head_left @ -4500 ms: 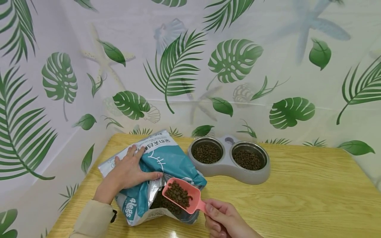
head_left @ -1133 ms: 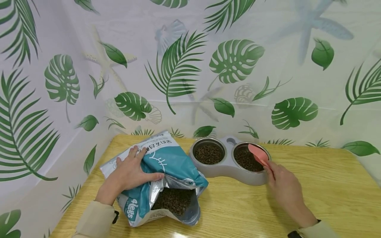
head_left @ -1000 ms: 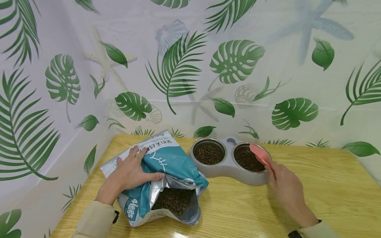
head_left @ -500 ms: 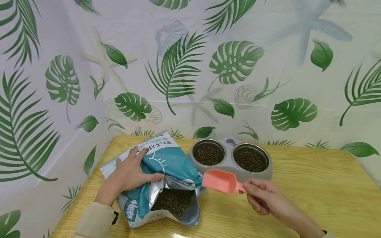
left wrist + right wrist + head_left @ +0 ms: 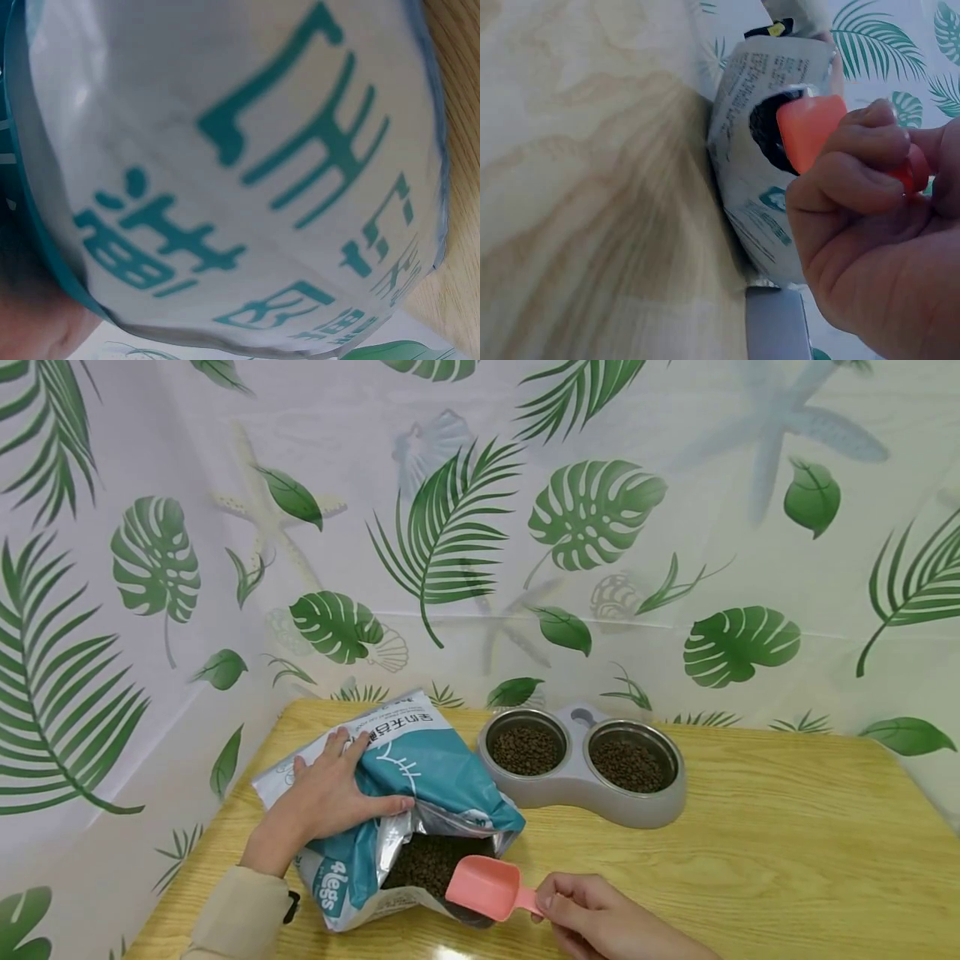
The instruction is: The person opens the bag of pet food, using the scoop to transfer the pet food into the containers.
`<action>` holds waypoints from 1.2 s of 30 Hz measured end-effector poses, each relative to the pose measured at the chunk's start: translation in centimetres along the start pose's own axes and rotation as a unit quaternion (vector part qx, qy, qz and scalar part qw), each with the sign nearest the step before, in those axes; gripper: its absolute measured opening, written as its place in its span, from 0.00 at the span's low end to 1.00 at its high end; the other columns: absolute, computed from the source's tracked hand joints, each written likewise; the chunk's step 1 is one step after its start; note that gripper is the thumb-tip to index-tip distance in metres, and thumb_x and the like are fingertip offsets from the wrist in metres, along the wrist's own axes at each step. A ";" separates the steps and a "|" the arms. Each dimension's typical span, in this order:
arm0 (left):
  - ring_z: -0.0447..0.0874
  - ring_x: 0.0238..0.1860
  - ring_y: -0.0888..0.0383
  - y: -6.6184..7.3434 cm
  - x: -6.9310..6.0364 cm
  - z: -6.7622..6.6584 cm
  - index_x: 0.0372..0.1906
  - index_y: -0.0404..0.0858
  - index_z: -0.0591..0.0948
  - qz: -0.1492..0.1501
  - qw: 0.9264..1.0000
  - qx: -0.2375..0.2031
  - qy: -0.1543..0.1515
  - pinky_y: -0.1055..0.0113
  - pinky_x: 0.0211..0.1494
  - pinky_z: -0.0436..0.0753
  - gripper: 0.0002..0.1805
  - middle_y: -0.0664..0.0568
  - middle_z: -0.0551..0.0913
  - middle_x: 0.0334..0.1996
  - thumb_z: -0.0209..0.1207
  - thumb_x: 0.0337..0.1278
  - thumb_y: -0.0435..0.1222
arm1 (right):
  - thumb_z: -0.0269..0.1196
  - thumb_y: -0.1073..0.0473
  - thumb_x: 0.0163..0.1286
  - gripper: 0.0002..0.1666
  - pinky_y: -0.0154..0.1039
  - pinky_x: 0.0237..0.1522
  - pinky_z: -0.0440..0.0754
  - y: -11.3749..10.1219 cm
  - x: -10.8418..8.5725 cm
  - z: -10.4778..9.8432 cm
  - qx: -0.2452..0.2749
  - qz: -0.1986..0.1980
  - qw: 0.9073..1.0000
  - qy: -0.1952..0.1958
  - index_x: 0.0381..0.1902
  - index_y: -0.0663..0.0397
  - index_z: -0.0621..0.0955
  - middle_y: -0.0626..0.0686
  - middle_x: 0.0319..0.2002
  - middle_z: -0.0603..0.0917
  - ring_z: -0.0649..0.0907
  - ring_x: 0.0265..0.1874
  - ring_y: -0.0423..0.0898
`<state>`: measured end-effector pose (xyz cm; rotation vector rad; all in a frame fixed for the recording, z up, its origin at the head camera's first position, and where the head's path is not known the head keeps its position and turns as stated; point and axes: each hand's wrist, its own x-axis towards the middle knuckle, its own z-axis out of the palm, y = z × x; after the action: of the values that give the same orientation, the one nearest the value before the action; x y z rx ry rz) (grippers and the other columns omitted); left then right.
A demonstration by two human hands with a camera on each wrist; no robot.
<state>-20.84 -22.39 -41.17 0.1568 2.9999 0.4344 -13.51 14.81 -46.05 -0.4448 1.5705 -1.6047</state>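
Note:
A teal and white pet-food bag lies on the table with its torn mouth facing the front; brown kibble shows inside. My left hand rests on top of the bag, fingers spread and thumb stretched toward the opening. In the left wrist view the bag's printed side fills most of the picture. My right hand grips the handle of a pink scoop, whose bowl is at the mouth of the bag, over its lower right edge. No kibble shows in the scoop. The right wrist view shows fingers curled round the scoop.
Right of the bag, a grey double bowl stand holds two metal bowls with kibble, a left one and a right one. The wooden table extends right. A leaf-print sheet hangs behind and at left.
The scoop carried kibble over the bag, then was tipped over the right bowl. Since then my right hand has brought it back left to the bag's mouth. My left hand has stayed put.

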 end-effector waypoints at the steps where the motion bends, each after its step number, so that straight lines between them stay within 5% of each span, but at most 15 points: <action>1: 0.48 0.81 0.29 0.0 0.0 0.0 0.82 0.35 0.53 0.000 1.000 0.000 -0.001 0.16 0.69 0.47 0.70 0.28 0.50 0.80 0.59 0.45 0.78 | 0.50 0.53 0.84 0.21 0.30 0.18 0.60 0.1 0.2 0.3 0.008 0.007 1.000 -0.002 0.51 0.72 0.74 0.45 0.20 0.72 0.65 0.15 0.38; 6: 0.48 0.81 0.29 0.1 0.0 0.0 0.82 0.35 0.52 -0.003 1.000 -0.002 -0.006 0.16 0.69 0.47 0.70 0.28 0.49 0.81 0.58 0.45 0.79 | 0.51 0.57 0.82 0.21 0.29 0.22 0.62 0.5 0.9 1.1 0.019 0.024 0.999 -0.019 0.55 0.74 0.75 0.44 0.24 0.73 0.66 0.18 0.37; 12: 0.47 0.81 0.29 0.1 0.1 0.0 0.82 0.35 0.52 -0.004 1.000 -0.002 -0.007 0.17 0.69 0.46 0.70 0.28 0.48 0.81 0.58 0.45 0.78 | 0.52 0.58 0.81 0.23 0.25 0.22 0.65 0.6 1.6 1.8 0.006 0.030 0.999 -0.012 0.45 0.81 0.78 0.41 0.23 0.75 0.68 0.18 0.33; 18: 0.48 0.80 0.28 0.0 0.1 0.1 0.82 0.35 0.52 -0.004 1.000 0.001 -0.007 0.16 0.69 0.47 0.71 0.28 0.48 0.81 0.57 0.45 0.79 | 0.53 0.51 0.80 0.18 0.23 0.22 0.65 0.4 2.7 3.0 0.064 0.076 0.995 0.000 0.35 0.50 0.84 0.38 0.20 0.76 0.67 0.16 0.30; 22: 0.48 0.80 0.29 0.0 0.1 0.0 0.82 0.34 0.53 -0.002 1.000 0.001 -0.005 0.17 0.69 0.47 0.70 0.28 0.48 0.81 0.58 0.45 0.79 | 0.54 0.48 0.79 0.17 0.24 0.21 0.65 0.3 3.7 3.8 0.115 0.092 0.989 0.019 0.33 0.46 0.83 0.38 0.17 0.77 0.68 0.14 0.29; 27: 0.47 0.81 0.29 0.1 0.1 -0.1 0.82 0.35 0.52 -0.001 1.000 -0.003 -0.007 0.17 0.69 0.46 0.71 0.28 0.48 0.81 0.58 0.45 0.79 | 0.55 0.49 0.79 0.18 0.25 0.19 0.64 0.5 4.4 4.5 0.101 0.075 0.991 0.049 0.32 0.49 0.84 0.39 0.15 0.78 0.68 0.12 0.30; 36: 0.48 0.81 0.29 0.1 0.0 -0.2 0.82 0.34 0.53 0.000 1.000 0.001 -0.002 0.16 0.69 0.47 0.70 0.28 0.49 0.80 0.58 0.45 0.79 | 0.53 0.58 0.82 0.23 0.29 0.20 0.61 1.4 5.3 4.5 -0.033 0.020 0.996 0.085 0.39 0.74 0.84 0.43 0.17 0.72 0.62 0.13 0.35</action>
<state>-20.81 -22.33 -40.98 0.1567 2.9969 0.4319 -12.89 8.06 -48.24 -0.3168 1.7523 -1.5987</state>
